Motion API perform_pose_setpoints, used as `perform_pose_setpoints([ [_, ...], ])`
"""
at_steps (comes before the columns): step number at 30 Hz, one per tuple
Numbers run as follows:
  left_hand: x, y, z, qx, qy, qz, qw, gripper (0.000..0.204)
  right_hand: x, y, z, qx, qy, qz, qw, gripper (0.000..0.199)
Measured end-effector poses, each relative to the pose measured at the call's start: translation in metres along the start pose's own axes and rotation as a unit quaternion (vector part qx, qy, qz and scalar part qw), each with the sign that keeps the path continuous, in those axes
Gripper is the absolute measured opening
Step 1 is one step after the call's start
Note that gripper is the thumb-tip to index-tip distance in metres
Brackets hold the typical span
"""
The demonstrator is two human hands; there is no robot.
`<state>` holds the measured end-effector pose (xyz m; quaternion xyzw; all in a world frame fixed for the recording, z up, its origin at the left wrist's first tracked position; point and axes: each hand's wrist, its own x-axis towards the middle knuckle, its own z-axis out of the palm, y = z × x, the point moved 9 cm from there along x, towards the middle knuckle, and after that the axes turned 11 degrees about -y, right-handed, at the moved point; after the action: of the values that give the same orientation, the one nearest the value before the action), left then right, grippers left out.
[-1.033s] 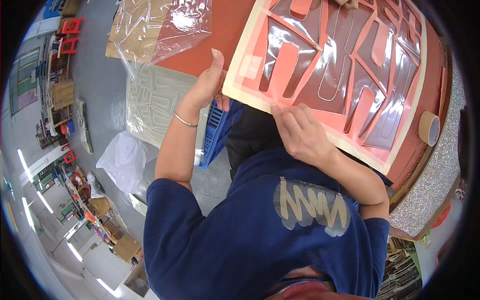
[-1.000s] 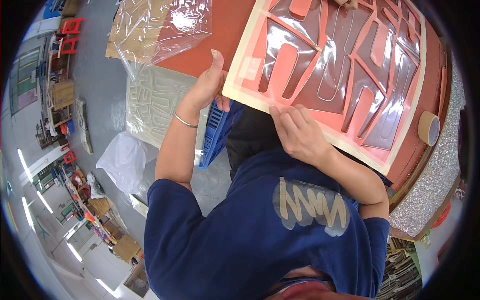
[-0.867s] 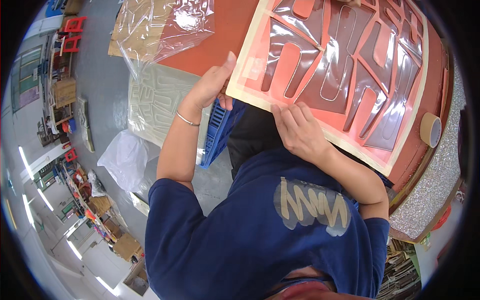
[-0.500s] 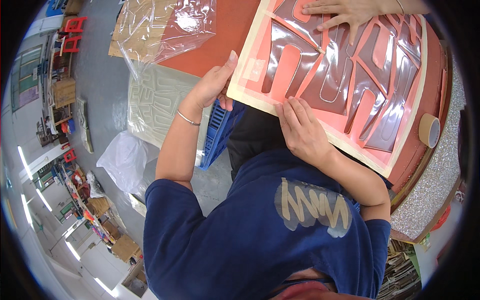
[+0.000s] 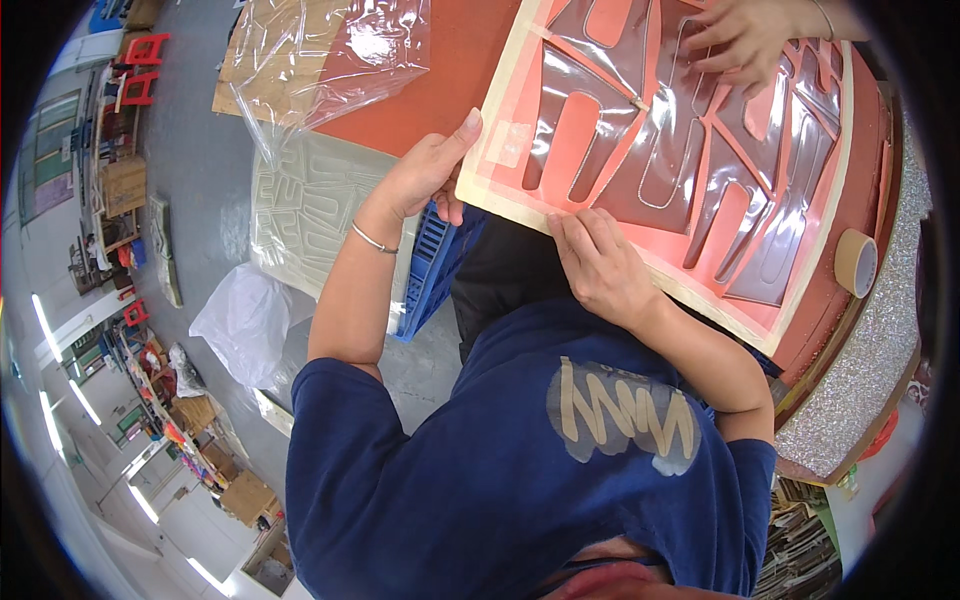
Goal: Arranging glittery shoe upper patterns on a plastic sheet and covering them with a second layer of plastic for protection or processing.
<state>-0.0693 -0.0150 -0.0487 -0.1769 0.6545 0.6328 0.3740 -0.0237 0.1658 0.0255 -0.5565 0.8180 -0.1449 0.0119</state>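
Note:
A flat pink board (image 5: 675,236) with a cream-taped border lies tilted in front of me, carrying dark, glossy plastic cut-out pieces (image 5: 650,165). My left hand (image 5: 428,172) is closed at its left corner, thumb up along the edge and the other fingers partly hidden below. At the near edge, my right hand (image 5: 602,262) is closed on the taped border, fingertips on top and thumb out of sight. A co-worker's hand (image 5: 745,45) reaches in from the upper right, fingers bent over the pieces and slightly blurred.
Crumpled clear film (image 5: 350,60) covers a wooden board at the upper left. Below lie a pale sheet with moulded outlines (image 5: 310,215), a blue crate (image 5: 432,265) and a white plastic bag (image 5: 243,322). A tape roll (image 5: 856,263) stands right, beside a glittery curved surface (image 5: 850,390).
The co-worker's hand has shifted right, its fingers going from spread flat to bent. My two hands and the board have stayed nearly in place.

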Motion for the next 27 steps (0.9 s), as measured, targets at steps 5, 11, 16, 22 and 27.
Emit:
perform_pose_setpoints([
  [5, 0.001, -0.002, 0.002, 0.025, -0.025, -0.021, 0.999, 0.074, 0.0, 0.001, 0.005, -0.001, 0.0, 0.013, 1.0, 0.049],
  [11, -0.001, 0.001, 0.004, 0.054, -0.017, -0.006, 0.998, 0.068, 0.004, 0.003, -0.017, 0.021, 0.039, 0.014, 0.999, 0.04],
  [16, 0.001, -0.002, 0.001, 0.006, -0.005, -0.011, 1.0, 0.074, 0.006, 0.005, -0.013, 0.021, 0.022, 0.019, 0.999, 0.043],
  [22, -0.002, 0.002, 0.004, -0.001, -0.013, -0.009, 1.0, 0.081, 0.023, 0.02, -0.012, 0.016, -0.023, 0.067, 0.997, 0.042],
  [27, -0.005, -0.008, 0.006, -0.026, -0.021, -0.05, 0.998, 0.086, 0.013, 0.05, -0.072, 0.012, 0.159, 0.098, 0.982, 0.045],
])
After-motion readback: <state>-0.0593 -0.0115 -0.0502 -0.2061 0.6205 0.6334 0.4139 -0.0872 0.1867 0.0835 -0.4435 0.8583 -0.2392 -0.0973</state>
